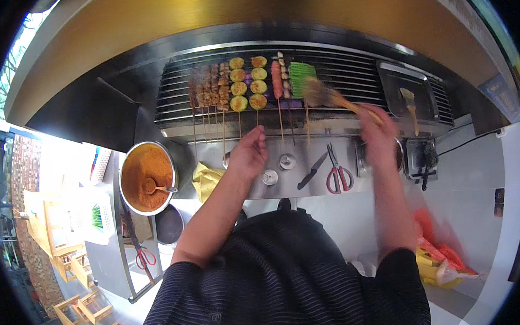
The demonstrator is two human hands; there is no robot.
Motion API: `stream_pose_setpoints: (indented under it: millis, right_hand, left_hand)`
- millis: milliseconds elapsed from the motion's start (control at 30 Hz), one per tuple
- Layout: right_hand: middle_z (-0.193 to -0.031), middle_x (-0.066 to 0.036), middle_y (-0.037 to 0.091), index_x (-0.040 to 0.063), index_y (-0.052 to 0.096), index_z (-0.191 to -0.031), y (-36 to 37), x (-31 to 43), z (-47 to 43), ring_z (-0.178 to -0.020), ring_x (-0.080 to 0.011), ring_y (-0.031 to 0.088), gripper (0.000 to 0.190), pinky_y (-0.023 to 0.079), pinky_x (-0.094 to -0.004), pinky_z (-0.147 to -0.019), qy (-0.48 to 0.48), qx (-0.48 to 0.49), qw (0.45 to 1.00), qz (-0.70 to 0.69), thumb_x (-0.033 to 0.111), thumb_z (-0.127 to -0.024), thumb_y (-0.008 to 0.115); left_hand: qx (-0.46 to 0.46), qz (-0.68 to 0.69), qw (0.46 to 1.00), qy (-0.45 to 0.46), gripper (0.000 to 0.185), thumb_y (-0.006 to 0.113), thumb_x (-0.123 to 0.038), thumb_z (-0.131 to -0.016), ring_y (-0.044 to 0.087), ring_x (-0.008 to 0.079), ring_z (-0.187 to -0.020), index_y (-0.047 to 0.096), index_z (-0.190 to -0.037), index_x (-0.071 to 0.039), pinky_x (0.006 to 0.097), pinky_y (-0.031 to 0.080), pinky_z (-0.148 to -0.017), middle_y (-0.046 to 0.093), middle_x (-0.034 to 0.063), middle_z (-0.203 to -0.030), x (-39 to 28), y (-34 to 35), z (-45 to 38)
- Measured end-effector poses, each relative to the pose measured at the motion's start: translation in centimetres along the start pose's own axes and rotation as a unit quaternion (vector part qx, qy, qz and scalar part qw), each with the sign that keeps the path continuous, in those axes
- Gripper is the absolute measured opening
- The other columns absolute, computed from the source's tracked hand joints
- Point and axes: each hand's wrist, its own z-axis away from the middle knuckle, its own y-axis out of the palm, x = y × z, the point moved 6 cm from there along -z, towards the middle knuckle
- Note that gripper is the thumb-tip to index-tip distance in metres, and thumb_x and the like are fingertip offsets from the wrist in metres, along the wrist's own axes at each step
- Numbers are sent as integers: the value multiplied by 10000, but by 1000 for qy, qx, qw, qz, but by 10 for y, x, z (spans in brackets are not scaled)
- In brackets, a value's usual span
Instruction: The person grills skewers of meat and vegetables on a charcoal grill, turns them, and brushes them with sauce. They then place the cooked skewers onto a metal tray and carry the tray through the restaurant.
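Note:
My right hand (377,126) grips a wooden-handled basting brush (323,94), blurred, with its bristles at the right edge of a skewered row of green vegetables (301,76). My left hand (249,154) pinches the lower end of the stick of a zucchini-slice skewer (258,87). To its left lies a second zucchini skewer (238,89), then several browned meat skewers (210,87). Between the zucchini and the greens are a pink sausage skewer (277,79) and a thin skewer of small pale pieces (284,76). All rest on the grill grate (348,79).
A metal bowl of reddish spice powder (137,163) with a scoop stands left. Along the steel counter lie a yellow cloth (206,180), two small round metal pieces, a knife (312,170) and red-handled scissors (339,177). A tray with another brush (410,108) sits right.

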Motion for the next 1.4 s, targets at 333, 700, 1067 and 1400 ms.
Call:
stream_pose_setpoints:
  millis: [333,700,1067,1400]
  right_hand:
    - [-1023,-212,589,192,606,-1074,224,44,-26,-637,-270,620,320,524,-348,-539,-438,137,746,482,204,-756,643]
    - [-786,-109,583,140,601,-1049,203,52,12,-672,-285,603,275,506,-364,-561,-505,192,739,401,221,-787,622]
    - [-735,-54,538,180,610,-1078,185,52,34,-637,-227,578,340,484,-340,-518,-313,202,831,412,195,-742,665]
    - [-737,-43,540,166,591,-1068,178,38,28,-578,-216,577,323,485,-330,-483,-371,149,829,390,248,-760,642]
  left_hand:
    - [12,-80,997,2,138,573,-142,-866,495,62,-592,575,-997,-99,181,422,-532,572,-28,-724,-6,-7,-7]
    - [26,-62,998,11,141,551,-120,-869,503,69,-614,575,-1006,-93,184,431,-542,577,-7,-771,-8,-1,-5]
    - [26,-23,999,12,107,527,-121,-881,546,76,-644,578,-961,-71,181,455,-551,611,11,-836,-7,-4,-8]
    - [40,-13,999,-5,156,509,-129,-884,544,68,-638,574,-1015,-74,185,447,-560,603,-20,-776,-9,5,-2]
